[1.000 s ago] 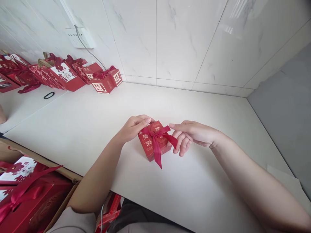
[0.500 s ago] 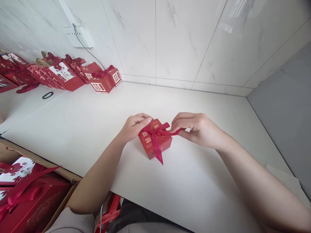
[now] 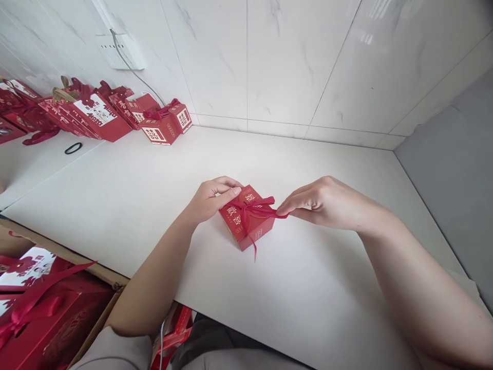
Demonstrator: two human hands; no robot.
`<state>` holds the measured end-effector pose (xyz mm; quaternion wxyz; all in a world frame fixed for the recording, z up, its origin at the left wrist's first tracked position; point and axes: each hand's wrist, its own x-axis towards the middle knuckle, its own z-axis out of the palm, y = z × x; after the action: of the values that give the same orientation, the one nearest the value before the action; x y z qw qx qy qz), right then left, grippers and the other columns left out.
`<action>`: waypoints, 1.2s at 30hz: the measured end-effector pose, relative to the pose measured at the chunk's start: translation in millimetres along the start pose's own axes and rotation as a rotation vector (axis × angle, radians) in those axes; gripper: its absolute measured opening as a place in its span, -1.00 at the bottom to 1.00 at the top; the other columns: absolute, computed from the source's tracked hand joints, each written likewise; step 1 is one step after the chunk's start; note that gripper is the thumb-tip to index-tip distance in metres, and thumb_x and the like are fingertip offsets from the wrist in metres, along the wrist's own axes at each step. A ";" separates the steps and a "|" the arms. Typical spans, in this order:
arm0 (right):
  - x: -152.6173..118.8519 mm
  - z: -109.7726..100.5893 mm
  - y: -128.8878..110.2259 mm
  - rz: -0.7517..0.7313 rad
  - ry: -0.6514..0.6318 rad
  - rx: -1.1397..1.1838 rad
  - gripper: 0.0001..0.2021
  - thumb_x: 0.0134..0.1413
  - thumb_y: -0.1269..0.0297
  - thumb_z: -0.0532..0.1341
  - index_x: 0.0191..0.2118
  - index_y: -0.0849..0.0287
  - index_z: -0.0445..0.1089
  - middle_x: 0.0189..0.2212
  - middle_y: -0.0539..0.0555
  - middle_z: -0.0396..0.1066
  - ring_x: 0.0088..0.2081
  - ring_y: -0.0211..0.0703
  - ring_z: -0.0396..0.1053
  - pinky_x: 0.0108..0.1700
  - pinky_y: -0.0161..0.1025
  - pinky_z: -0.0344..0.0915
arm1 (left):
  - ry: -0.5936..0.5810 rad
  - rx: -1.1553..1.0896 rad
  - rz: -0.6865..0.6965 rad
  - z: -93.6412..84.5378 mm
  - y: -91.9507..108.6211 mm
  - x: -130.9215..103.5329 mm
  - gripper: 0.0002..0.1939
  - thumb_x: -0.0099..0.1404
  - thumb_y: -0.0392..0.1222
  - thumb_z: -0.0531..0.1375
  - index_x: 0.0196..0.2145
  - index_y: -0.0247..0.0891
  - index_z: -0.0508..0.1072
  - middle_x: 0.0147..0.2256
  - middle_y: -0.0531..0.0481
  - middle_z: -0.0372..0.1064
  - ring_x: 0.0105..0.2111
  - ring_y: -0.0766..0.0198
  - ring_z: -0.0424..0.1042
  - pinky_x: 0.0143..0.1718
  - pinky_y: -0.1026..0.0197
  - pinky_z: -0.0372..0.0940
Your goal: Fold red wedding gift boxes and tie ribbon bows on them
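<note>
A small red gift box point(image 3: 232, 224) with gold characters rests on the white table, its top crossed by a crimson ribbon point(image 3: 252, 208) knotted in the middle. My left hand point(image 3: 214, 199) grips the box by its far left side, thumb lying on the top edge, other fingers partly hidden behind it. To the right of the box, my right hand point(image 3: 314, 203) pinches one ribbon end between thumb and fingers, drawn out sideways. Another ribbon tail hangs over the near side of the box, turned almost edge-on.
Several red boxes point(image 3: 158, 129) and gift bags point(image 3: 100, 117) line the tiled wall at the back left. A black band point(image 3: 73, 148) lies on the table point(image 3: 308, 288) near them. At the lower left, a carton point(image 3: 115, 280) holds larger red ribboned boxes point(image 3: 65, 318). A cable point(image 3: 134, 77) runs from the wall socket.
My right hand has moved slightly right with the ribbon end. The box has shifted a little, and the front ribbon tail has twisted from flat to narrow. My left hand keeps its hold.
</note>
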<state>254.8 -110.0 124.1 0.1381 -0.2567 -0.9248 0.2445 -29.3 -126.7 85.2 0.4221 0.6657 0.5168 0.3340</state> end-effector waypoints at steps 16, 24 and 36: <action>-6.5 -12.1 -2.9 0.189 -0.122 0.148 -0.78 0.23 0.23 0.14 -0.12 -0.02 0.52 -0.23 -0.02 0.57 -0.31 -0.12 0.51 -0.28 -0.21 0.33 | -0.101 0.077 0.044 -1.7 6.6 -2.8 -0.61 0.26 0.10 0.21 -0.54 -0.25 0.51 0.02 -0.08 0.40 -0.08 0.12 0.44 -0.10 0.13 0.35; 1.1 -6.2 0.6 0.536 -0.275 0.516 -0.53 0.19 -0.17 0.11 -0.30 0.15 0.51 -0.26 0.13 0.55 -0.27 -0.03 0.52 -0.23 -0.19 0.40 | -0.095 0.097 0.058 5.0 10.7 -4.0 -0.68 0.15 0.10 0.31 -0.49 -0.23 0.54 0.00 -0.09 0.39 -0.06 0.11 0.43 -0.10 0.16 0.37; 6.3 -1.5 -4.4 0.404 -0.581 0.705 -0.60 0.16 -0.07 0.20 -0.35 0.19 0.55 -0.38 0.10 0.56 -0.32 -0.10 0.53 -0.22 -0.22 0.43 | -0.210 0.070 0.022 5.4 13.5 -7.4 -0.72 0.05 0.04 0.38 -0.42 -0.24 0.56 0.06 -0.14 0.31 -0.11 0.10 0.46 -0.21 0.16 0.44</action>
<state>248.4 -109.3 128.5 -0.0968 -0.2896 -0.7181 0.6253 -20.9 -136.5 95.1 0.4468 0.7172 0.4735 0.2488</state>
